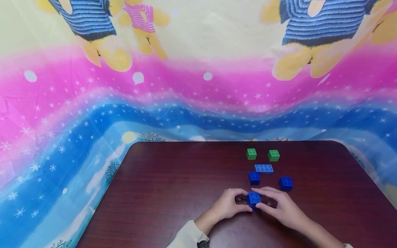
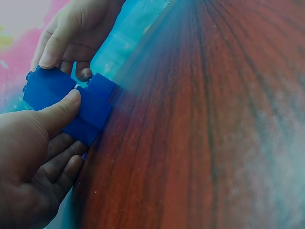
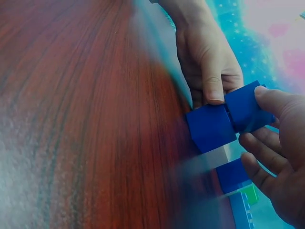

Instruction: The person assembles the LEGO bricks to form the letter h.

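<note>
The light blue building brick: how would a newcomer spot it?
On the dark brown table, look right of centre, beyond the left hand and right hand. There, between two green bricks at the back and two loose dark blue bricks nearer, lies the light blue building brick. It alone is long, with two rows of four studs; its neighbours are squarer.

A loose cream sleeve ends at the wrist of the left hand, its cuff bearing a small black motif with yellow. Beyond the bare right hand, a pale cuff edge shows at near right.
</note>
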Action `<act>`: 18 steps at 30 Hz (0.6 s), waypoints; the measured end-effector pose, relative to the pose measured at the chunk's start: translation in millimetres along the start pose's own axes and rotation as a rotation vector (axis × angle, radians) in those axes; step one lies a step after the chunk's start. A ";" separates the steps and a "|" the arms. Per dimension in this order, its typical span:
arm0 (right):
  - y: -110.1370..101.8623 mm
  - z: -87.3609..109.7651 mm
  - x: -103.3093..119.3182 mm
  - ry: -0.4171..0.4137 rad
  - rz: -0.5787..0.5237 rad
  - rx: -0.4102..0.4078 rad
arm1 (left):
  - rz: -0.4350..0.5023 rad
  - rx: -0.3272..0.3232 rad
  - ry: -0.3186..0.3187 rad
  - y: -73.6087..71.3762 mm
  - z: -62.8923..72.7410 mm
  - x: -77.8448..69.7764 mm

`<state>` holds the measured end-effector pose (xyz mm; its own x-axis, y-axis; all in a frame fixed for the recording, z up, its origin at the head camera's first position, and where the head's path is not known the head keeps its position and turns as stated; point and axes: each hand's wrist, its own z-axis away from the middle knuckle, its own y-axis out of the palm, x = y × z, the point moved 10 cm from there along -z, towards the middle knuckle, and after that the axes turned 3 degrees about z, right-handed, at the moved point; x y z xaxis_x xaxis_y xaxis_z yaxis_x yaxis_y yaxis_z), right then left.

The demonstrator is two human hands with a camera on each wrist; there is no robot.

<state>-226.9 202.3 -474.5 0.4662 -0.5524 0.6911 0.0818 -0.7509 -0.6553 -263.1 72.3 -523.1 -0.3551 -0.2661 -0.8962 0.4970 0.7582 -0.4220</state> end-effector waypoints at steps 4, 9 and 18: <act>0.7 -1.5 -1.3 0.015 0.024 0.002 | -0.021 -0.003 -0.001 -0.2 0.1 0.0; 1.9 -2.6 -4.5 0.051 0.020 0.008 | -0.035 -0.004 0.000 -0.1 0.6 -0.2; 2.3 -0.8 -1.7 0.060 -0.031 -0.010 | -0.050 -0.002 0.015 0.0 0.9 -1.0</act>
<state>-228.2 201.2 -476.9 0.4101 -0.5492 0.7282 0.0863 -0.7714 -0.6304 -262.0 72.1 -522.4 -0.3913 -0.2943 -0.8720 0.4772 0.7453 -0.4656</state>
